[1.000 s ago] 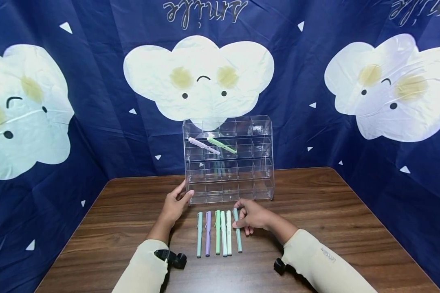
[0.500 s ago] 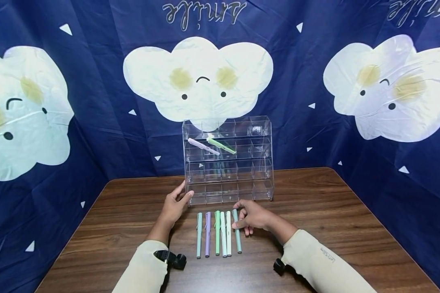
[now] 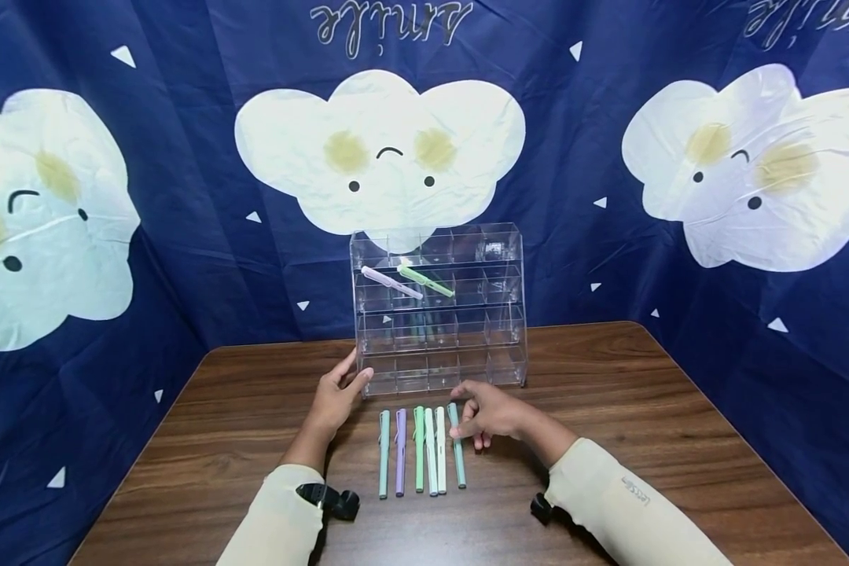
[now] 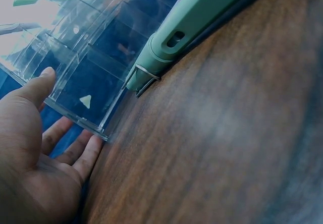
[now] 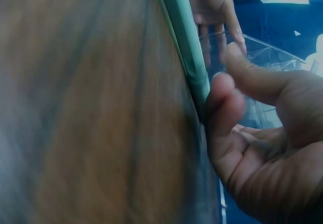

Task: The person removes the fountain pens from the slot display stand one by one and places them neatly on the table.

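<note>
My left hand (image 3: 336,401) grips the lower left corner of a clear tiered display rack (image 3: 442,372), thumb at the front and fingers behind the side. On the rack's second tier from the top, a lilac pen (image 3: 392,283) and a light green pen (image 3: 426,281) lie slanted. My right hand (image 3: 491,413) is at the rightmost teal pen (image 3: 457,456), thumb beside its barrel and index finger stretched past its cap end. That pen lies on the table. Left of it lie a white pen (image 3: 441,464), a pale mint pen (image 3: 431,464), a green pen (image 3: 420,460), a purple pen (image 3: 400,464) and another teal pen (image 3: 384,464).
The wooden table (image 3: 255,393) ends behind the rack at a dark blue curtain (image 3: 191,196) printed with clouds. A black wrist camera (image 3: 344,504) sits at the left sleeve, another black device (image 3: 541,508) at the right.
My right hand's index finger has risen slightly away from the cap end of the rightmost teal pen. The left hand, rack and pens stay in place.
</note>
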Action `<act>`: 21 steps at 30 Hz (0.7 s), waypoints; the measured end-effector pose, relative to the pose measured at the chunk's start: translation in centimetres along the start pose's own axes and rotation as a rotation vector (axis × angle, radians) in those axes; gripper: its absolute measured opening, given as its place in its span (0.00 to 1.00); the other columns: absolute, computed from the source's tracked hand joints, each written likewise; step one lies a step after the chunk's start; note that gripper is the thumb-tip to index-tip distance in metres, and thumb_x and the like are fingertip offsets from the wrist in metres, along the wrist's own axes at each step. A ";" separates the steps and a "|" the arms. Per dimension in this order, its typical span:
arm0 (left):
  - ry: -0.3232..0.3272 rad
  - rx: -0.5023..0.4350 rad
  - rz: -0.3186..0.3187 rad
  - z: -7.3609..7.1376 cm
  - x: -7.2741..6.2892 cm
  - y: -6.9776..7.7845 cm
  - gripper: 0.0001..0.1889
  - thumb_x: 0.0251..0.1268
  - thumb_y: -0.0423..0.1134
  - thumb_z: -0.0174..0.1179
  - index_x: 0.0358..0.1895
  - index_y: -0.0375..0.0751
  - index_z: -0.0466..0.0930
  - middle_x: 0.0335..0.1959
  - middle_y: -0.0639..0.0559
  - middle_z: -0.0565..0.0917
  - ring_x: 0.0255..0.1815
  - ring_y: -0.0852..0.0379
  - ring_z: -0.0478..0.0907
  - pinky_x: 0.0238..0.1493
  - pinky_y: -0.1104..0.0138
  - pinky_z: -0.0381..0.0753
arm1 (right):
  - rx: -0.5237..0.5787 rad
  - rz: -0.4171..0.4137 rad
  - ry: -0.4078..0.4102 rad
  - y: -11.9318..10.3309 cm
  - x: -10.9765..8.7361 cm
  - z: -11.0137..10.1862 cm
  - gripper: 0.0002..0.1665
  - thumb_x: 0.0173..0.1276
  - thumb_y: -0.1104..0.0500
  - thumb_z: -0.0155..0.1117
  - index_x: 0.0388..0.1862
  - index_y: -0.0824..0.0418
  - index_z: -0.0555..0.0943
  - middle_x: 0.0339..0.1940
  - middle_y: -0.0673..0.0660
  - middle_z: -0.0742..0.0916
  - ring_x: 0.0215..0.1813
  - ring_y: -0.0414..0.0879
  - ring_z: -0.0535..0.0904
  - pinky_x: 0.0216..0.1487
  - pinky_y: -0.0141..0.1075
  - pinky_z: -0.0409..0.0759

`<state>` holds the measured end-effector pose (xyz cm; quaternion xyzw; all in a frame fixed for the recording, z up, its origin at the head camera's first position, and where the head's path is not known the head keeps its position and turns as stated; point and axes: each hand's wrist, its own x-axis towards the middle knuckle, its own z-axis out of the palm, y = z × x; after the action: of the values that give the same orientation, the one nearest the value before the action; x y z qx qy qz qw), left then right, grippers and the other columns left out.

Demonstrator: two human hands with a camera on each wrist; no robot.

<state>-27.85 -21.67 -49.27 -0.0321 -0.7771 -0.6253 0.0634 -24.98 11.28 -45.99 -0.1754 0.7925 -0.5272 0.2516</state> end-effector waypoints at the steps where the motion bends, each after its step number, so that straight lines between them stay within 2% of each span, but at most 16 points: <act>1: 0.000 0.001 0.003 0.0 0.0 0.0 0.35 0.82 0.43 0.66 0.86 0.51 0.66 0.81 0.32 0.73 0.77 0.36 0.77 0.55 0.69 0.86 | -0.006 -0.002 0.002 -0.2 0.0 -0.1 0.47 0.69 0.66 0.80 0.80 0.72 0.64 0.27 0.55 0.85 0.20 0.43 0.80 0.22 0.32 0.79; 10: -0.005 -0.009 -0.004 -0.1 -0.1 0.1 0.35 0.82 0.42 0.66 0.86 0.51 0.65 0.80 0.31 0.74 0.76 0.37 0.78 0.58 0.67 0.87 | -0.095 -0.017 0.003 -2.7 0.0 -1.3 0.48 0.69 0.67 0.79 0.80 0.74 0.64 0.27 0.54 0.85 0.22 0.44 0.80 0.23 0.33 0.78; 15: -0.018 -0.012 -0.008 -0.2 0.1 -0.1 0.35 0.82 0.43 0.66 0.86 0.53 0.65 0.81 0.32 0.73 0.78 0.36 0.76 0.59 0.68 0.85 | -0.156 -0.032 0.021 -4.7 -0.2 -2.6 0.45 0.68 0.66 0.80 0.78 0.73 0.68 0.29 0.54 0.85 0.26 0.45 0.81 0.26 0.34 0.79; 21: -0.027 -0.022 -0.010 -0.2 0.2 -0.1 0.35 0.82 0.43 0.66 0.86 0.53 0.65 0.82 0.33 0.72 0.79 0.37 0.75 0.61 0.66 0.85 | -0.174 -0.125 0.076 -7.7 -0.4 -4.4 0.36 0.67 0.67 0.80 0.70 0.75 0.76 0.30 0.55 0.85 0.26 0.44 0.81 0.28 0.33 0.81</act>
<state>-28.02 -21.93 -49.27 -0.0372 -0.7712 -0.6336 0.0493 -27.10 11.86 -37.43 -0.2254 0.8318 -0.4772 0.1719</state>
